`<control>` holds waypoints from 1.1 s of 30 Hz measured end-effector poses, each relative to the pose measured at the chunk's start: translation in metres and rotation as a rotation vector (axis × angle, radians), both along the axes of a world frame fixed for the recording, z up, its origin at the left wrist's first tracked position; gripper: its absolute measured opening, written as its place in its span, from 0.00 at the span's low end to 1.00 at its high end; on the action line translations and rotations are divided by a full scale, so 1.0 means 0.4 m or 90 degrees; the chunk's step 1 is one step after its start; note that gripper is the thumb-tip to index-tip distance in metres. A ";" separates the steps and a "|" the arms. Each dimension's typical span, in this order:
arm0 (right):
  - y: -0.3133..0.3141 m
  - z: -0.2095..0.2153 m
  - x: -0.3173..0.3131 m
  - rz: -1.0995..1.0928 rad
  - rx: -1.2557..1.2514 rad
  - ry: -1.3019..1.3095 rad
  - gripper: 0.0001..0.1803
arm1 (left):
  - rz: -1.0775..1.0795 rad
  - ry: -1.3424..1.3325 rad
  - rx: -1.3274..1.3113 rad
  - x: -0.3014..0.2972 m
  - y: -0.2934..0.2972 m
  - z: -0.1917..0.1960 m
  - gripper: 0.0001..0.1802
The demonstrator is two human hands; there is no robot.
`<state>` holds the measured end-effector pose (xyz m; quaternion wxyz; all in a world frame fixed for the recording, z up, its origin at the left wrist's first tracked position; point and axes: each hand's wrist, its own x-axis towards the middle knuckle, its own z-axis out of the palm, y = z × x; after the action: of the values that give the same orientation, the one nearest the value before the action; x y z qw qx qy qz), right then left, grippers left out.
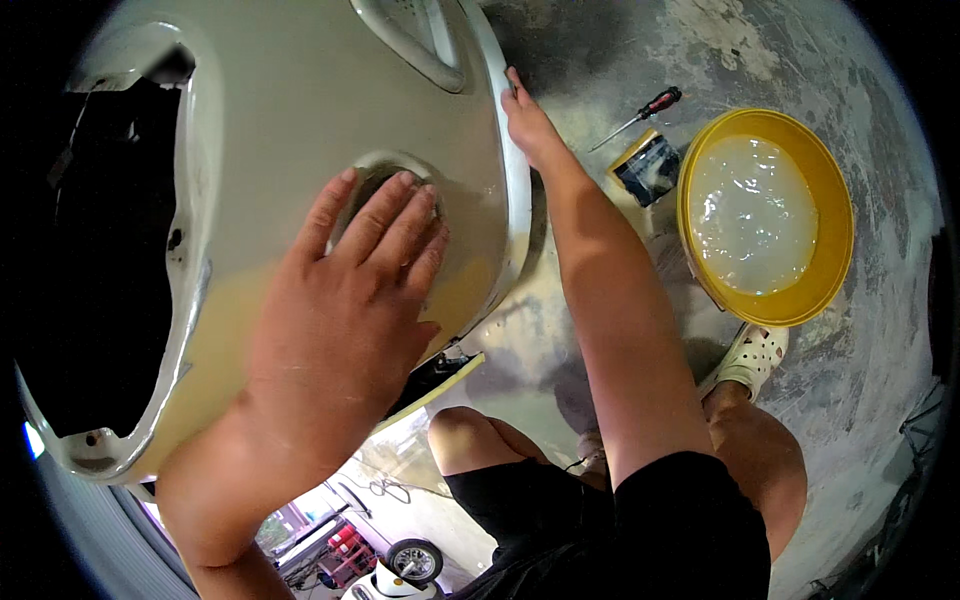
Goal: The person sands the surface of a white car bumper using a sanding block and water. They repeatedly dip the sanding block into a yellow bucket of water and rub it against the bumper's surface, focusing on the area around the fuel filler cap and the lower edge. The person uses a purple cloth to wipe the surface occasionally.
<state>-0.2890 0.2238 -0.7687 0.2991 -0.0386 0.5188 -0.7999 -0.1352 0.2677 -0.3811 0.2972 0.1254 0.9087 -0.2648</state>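
Note:
In front of me is a grey-beige car body panel (262, 110), with a white rim and a yellowish lower part. My left hand (345, 270) lies palm down over a round recess (392, 165) in the panel, fingers spread. What its palm covers is hidden. Farther up, my right hand (528, 122) is closed against the panel's white right edge (516, 190). A thin dark sliver shows by its fingers, too small to name.
A yellow bucket (700, 270) of cloudy water stands on the concrete floor at right. Beside it lie a dark-and-yellow packet (648, 168) and a red-and-black screwdriver (655, 104). A large dark opening (100, 270) cuts the panel's left. A wheel (413, 562) shows at the bottom.

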 end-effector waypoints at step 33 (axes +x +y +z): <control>0.047 0.090 0.870 -0.326 -0.247 -0.743 0.35 | -0.084 0.016 -0.030 0.026 -0.006 -0.013 0.38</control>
<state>0.0589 0.2426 -0.7327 0.3191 0.4723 0.1113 -0.8141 -0.1249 0.2653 -0.3864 0.2708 0.1745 0.8957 -0.3064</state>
